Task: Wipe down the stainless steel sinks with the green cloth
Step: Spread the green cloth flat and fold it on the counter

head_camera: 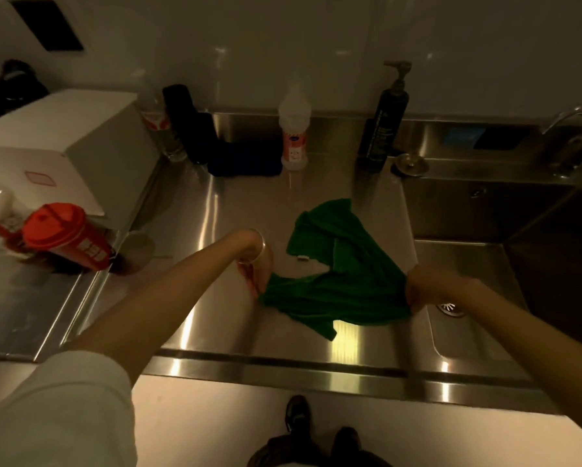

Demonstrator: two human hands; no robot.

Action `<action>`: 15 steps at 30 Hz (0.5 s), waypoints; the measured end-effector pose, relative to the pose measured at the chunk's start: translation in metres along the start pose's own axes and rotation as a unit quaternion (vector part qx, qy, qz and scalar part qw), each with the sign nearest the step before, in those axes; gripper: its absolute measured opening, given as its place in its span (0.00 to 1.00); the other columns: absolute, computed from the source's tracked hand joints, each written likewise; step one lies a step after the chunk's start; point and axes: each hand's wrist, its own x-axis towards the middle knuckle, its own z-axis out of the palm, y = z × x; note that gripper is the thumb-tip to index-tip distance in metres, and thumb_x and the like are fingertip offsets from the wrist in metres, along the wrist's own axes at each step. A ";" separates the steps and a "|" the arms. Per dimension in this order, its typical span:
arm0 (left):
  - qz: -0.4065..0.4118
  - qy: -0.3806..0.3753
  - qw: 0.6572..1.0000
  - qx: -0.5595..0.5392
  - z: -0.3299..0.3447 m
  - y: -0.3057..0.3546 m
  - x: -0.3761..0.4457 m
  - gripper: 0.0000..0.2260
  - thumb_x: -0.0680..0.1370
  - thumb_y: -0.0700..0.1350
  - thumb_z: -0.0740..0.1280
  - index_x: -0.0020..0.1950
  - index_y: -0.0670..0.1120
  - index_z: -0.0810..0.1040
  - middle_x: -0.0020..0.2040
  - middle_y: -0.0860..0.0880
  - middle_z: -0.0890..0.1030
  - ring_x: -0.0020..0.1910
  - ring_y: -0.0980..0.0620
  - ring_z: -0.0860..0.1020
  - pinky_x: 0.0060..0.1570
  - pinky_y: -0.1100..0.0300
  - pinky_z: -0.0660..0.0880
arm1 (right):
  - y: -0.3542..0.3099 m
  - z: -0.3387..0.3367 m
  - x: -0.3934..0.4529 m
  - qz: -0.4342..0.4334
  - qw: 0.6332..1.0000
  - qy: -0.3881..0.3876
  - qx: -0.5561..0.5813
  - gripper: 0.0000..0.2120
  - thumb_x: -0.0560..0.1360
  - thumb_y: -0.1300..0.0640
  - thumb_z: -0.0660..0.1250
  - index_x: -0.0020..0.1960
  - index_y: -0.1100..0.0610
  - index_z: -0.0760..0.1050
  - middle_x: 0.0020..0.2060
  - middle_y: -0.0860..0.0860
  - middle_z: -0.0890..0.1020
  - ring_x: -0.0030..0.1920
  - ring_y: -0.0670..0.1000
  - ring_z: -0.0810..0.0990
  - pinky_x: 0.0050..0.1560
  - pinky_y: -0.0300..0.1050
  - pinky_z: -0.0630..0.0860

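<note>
- A person stands at a stainless steel bench (235,210) with the green cloth (337,281) stretched between both hands, beside the sink (468,264) on the right.
- The cloth lies rumpled on the flat steel just left of the sink's edge, its far corner folded up toward the back wall and a small white tag showing near its middle.
- The left hand (257,267), a bangle at the wrist, reaches in from the left with the wrist bent down; its fingers (252,286) appear pressed together on the cloth's left corner, though whether they pinch it or only press it cannot be told for certain.
- The right hand (417,286) comes in from the right, knuckles up, its fingers curled round the cloth's right corner at the sink's rim.
- The step in hand looks to be spreading or folding the cloth before wiping; done well, it would be pulled flat and folded into a pad, so that a broad face meets the steel.
- Wiping would best run in long overlapping strokes toward the drain (451,308), keeping clear of the bottles.
- A white bottle (293,129) and a dark pump bottle (384,119) stand at the back; a red cup (63,235) lies tipped at the left.
</note>
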 end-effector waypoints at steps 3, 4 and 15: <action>-0.022 0.028 0.999 0.028 0.011 0.017 -0.008 0.12 0.78 0.46 0.65 0.58 0.41 0.78 0.55 0.47 0.82 0.43 0.55 0.78 0.36 0.65 0.72 | 0.001 -0.008 -0.006 -0.040 0.999 0.027 0.026 0.12 0.75 0.53 0.66 0.58 0.52 0.79 0.56 0.51 0.81 0.55 0.51 0.78 0.59 0.48 0.74; -0.021 0.061 0.997 0.038 0.012 0.023 -0.010 0.15 0.79 0.46 0.64 0.62 0.40 0.76 0.60 0.44 0.79 0.49 0.52 0.78 0.42 0.62 0.74 | 0.000 -0.011 -0.009 -0.053 0.996 0.071 0.033 0.12 0.76 0.54 0.64 0.59 0.50 0.78 0.57 0.50 0.80 0.56 0.51 0.78 0.59 0.49 0.74; 0.191 0.413 0.890 0.017 0.010 0.072 0.021 0.17 0.79 0.42 0.61 0.68 0.44 0.72 0.67 0.42 0.72 0.64 0.43 0.72 0.59 0.58 0.67 | -0.037 -0.061 0.038 -0.110 0.936 0.272 0.193 0.20 0.77 0.67 0.57 0.69 0.63 0.67 0.68 0.59 0.69 0.67 0.58 0.69 0.68 0.43 0.60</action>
